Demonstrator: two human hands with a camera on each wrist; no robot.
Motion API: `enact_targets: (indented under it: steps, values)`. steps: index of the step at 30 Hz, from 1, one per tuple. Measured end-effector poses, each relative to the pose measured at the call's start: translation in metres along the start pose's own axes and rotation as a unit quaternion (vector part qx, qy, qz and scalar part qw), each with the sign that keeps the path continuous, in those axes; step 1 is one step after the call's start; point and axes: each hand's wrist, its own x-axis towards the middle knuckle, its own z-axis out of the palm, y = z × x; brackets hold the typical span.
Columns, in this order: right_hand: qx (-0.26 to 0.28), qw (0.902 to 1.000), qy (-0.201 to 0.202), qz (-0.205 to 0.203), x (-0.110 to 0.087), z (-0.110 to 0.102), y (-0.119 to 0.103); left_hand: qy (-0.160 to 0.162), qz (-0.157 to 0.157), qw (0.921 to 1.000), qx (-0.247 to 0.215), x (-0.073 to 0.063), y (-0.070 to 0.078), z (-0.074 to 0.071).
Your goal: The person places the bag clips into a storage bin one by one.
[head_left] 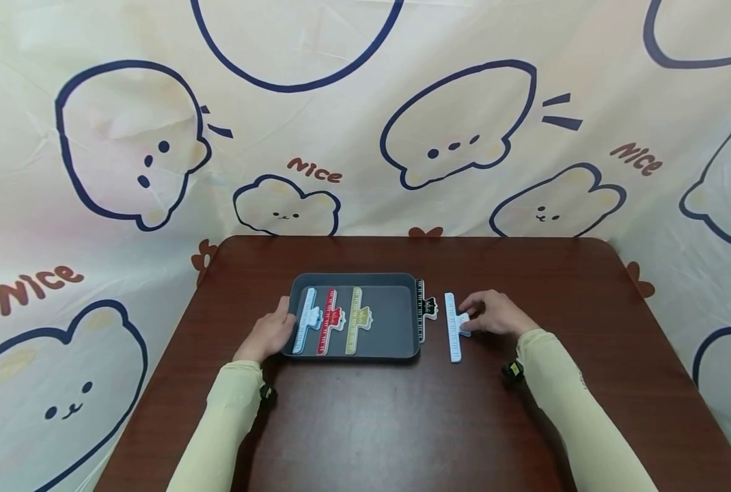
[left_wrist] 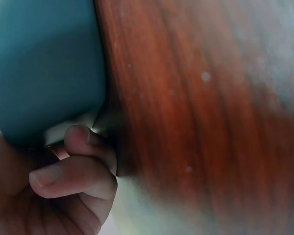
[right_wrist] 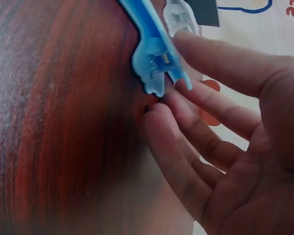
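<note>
My left hand (head_left: 272,333) grips the left end of a dark grey tray (head_left: 396,350); in the left wrist view its fingers (left_wrist: 73,176) curl at the tray's corner. Lying in the tray are a blue bag clip (head_left: 307,324), a red one (head_left: 328,324) and a yellow-green one (head_left: 356,324). A black clip (head_left: 421,311) sits across the tray's right rim. To its right is another light blue bag clip (head_left: 452,331), whose handle my right hand (head_left: 493,313) pinches. Its spring shows in the right wrist view, between the clip's two handle plates (right_wrist: 149,63).
Everything stands on a dark brown wooden table (head_left: 365,424). A pale curtain (head_left: 365,137) with cartoon drawings rises behind the table and along both sides. Each wrist wears a small black device.
</note>
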Motion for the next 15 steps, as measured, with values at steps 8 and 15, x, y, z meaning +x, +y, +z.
enact_targets:
  steps: [8,15]
  values:
    - [-0.017,0.9996,-0.011,-0.021,-0.0014,-0.0003,0.0023,0.000,-0.006,1.0000,-0.005,0.0000,0.0018,0.0002]
    - [-0.035,0.9989,-0.006,-0.030,-0.0025,-0.0011,0.0045,0.005,-0.002,1.0000,0.003,0.0019,-0.0001,0.0005]
